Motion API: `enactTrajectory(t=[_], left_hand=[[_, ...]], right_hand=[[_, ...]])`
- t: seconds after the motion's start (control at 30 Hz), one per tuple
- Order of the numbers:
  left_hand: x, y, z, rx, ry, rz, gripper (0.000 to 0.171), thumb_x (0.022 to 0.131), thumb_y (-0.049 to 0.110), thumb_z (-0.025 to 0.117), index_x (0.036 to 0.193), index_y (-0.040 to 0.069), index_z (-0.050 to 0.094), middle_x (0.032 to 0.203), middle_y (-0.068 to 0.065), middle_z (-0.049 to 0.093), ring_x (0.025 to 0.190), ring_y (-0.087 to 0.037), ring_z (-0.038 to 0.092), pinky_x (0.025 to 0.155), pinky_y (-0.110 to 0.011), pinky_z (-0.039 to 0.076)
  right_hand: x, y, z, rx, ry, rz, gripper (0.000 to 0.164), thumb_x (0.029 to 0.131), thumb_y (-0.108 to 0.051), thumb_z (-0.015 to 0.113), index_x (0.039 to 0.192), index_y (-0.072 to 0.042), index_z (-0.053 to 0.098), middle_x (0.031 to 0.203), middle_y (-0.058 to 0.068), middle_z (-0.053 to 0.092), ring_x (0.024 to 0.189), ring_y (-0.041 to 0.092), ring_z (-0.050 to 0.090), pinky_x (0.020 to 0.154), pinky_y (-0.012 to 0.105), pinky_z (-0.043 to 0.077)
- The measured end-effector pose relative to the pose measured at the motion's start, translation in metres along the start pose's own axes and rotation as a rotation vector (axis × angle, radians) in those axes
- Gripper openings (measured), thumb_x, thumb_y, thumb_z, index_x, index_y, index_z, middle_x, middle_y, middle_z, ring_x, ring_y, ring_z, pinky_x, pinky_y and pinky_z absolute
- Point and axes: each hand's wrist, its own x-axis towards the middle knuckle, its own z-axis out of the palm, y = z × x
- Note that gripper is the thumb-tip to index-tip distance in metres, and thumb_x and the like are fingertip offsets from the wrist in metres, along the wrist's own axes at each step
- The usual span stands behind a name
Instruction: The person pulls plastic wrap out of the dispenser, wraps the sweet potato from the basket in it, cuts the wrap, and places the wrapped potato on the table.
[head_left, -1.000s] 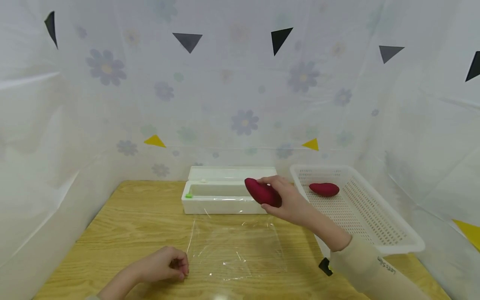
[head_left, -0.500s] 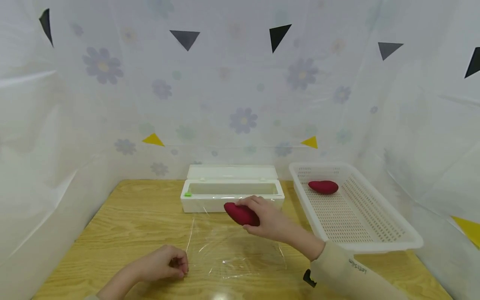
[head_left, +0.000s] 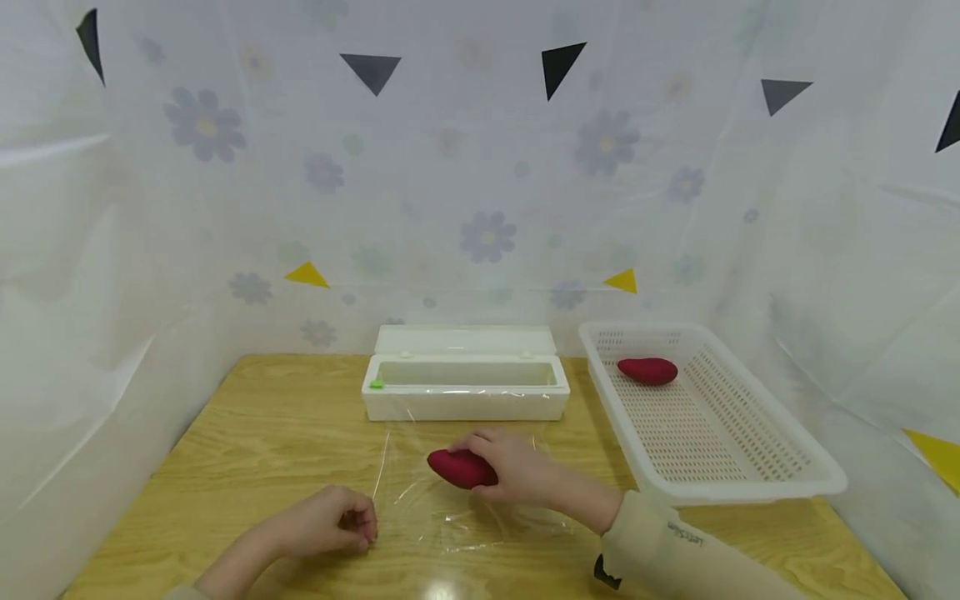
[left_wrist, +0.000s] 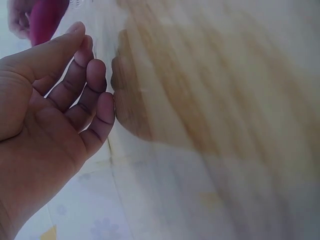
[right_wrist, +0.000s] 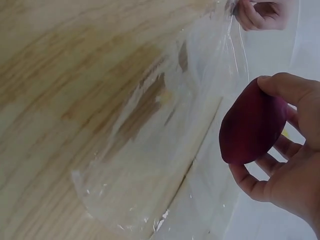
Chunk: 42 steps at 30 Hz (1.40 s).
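My right hand [head_left: 517, 468] grips a dark red sweet potato [head_left: 459, 468] between thumb and fingers, over a sheet of clear plastic wrap [head_left: 450, 529] spread on the table. In the right wrist view the sweet potato [right_wrist: 254, 124] shows apart from the wrap [right_wrist: 135, 200] beyond it. Near the wrap's left edge my left hand [head_left: 326, 523] rests on the table, its fingers loosely curled with nothing visible between them. The left wrist view shows that hand [left_wrist: 55, 100] with its fingertips against the wood. From a white box [head_left: 465, 407] with a raised lid, the wrap runs forward.
A white perforated basket [head_left: 750, 492] stands on the right, with another sweet potato [head_left: 648, 372] in its far end. A green clip [head_left: 377, 384] sits at the box's left front corner. Patterned plastic sheeting [head_left: 420, 192] encloses the wooden table [head_left: 277, 433] at back and sides.
My right hand has carried the sweet potato left, down and nearer, from in front of the box to over the plastic wrap. The left hand has stayed in place.
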Motion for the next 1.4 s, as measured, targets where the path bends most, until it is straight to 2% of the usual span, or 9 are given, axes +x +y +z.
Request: enactTrajectory(t=[0.13, 0.3, 0.5, 0.83, 1.0, 1.2, 1.4], left_hand=[[0.0, 0.002, -0.001, -0.003, -0.013, -0.01, 0.019, 0.086, 0.023, 0.07, 0.086, 0.005, 0.063, 0.08, 0.009, 0.062, 0.072, 0.002, 0.053, 0.063, -0.021, 0.048], [-0.001, 0.004, 0.0, -0.002, -0.007, 0.002, 0.014, 0.086, 0.021, 0.07, 0.085, 0.009, 0.063, 0.079, 0.009, 0.062, 0.072, 0.002, 0.053, 0.062, -0.021, 0.049], [-0.001, 0.005, -0.001, -0.004, -0.01, 0.001, 0.014, 0.085, 0.017, 0.07, 0.085, 0.005, 0.063, 0.08, 0.009, 0.061, 0.072, 0.001, 0.053, 0.063, -0.021, 0.049], [0.0, 0.003, -0.001, -0.005, -0.013, 0.002, 0.008, 0.085, 0.011, 0.07, 0.085, 0.006, 0.063, 0.08, 0.008, 0.062, 0.072, 0.002, 0.053, 0.063, -0.021, 0.049], [0.0, 0.005, -0.001, 0.006, -0.009, -0.016, 0.009, 0.084, 0.012, 0.07, 0.085, 0.006, 0.064, 0.079, 0.008, 0.062, 0.072, 0.002, 0.053, 0.063, -0.021, 0.048], [0.0, 0.01, 0.0, -0.006, 0.003, -0.037, 0.008, 0.084, 0.009, 0.07, 0.083, 0.011, 0.062, 0.078, 0.008, 0.061, 0.071, 0.001, 0.053, 0.062, -0.021, 0.048], [0.001, 0.008, 0.0, 0.012, 0.016, -0.046, 0.01, 0.084, 0.007, 0.07, 0.081, 0.013, 0.062, 0.077, 0.011, 0.06, 0.071, 0.002, 0.053, 0.062, -0.02, 0.047]], right_hand=[[0.0, -0.003, 0.01, -0.022, -0.051, -0.026, 0.054, 0.079, -0.026, 0.075, 0.128, -0.026, 0.051, 0.121, -0.004, 0.056, 0.108, 0.012, 0.052, 0.086, 0.028, 0.046], [0.002, -0.006, 0.017, -0.014, -0.095, -0.041, 0.054, 0.079, -0.024, 0.075, 0.127, -0.025, 0.051, 0.121, -0.003, 0.056, 0.109, 0.012, 0.051, 0.087, 0.026, 0.046], [0.005, -0.007, 0.021, -0.035, -0.118, -0.053, 0.054, 0.078, -0.024, 0.076, 0.126, -0.025, 0.051, 0.121, -0.004, 0.055, 0.109, 0.014, 0.05, 0.089, 0.028, 0.044], [0.005, -0.009, 0.022, -0.016, -0.143, -0.043, 0.053, 0.079, -0.025, 0.075, 0.126, -0.026, 0.051, 0.123, -0.006, 0.055, 0.112, 0.013, 0.049, 0.089, 0.03, 0.044], [0.003, -0.008, 0.018, -0.005, -0.129, -0.046, 0.053, 0.078, -0.024, 0.075, 0.126, -0.024, 0.052, 0.124, -0.005, 0.055, 0.114, 0.012, 0.05, 0.093, 0.03, 0.044], [-0.006, -0.003, 0.012, 0.011, -0.108, -0.028, 0.053, 0.078, -0.022, 0.075, 0.126, -0.022, 0.052, 0.127, -0.006, 0.054, 0.119, 0.014, 0.049, 0.099, 0.033, 0.042], [-0.02, 0.002, 0.005, 0.002, -0.042, -0.014, 0.057, 0.071, -0.018, 0.077, 0.123, -0.02, 0.055, 0.124, -0.004, 0.056, 0.117, 0.017, 0.051, 0.099, 0.035, 0.043]])
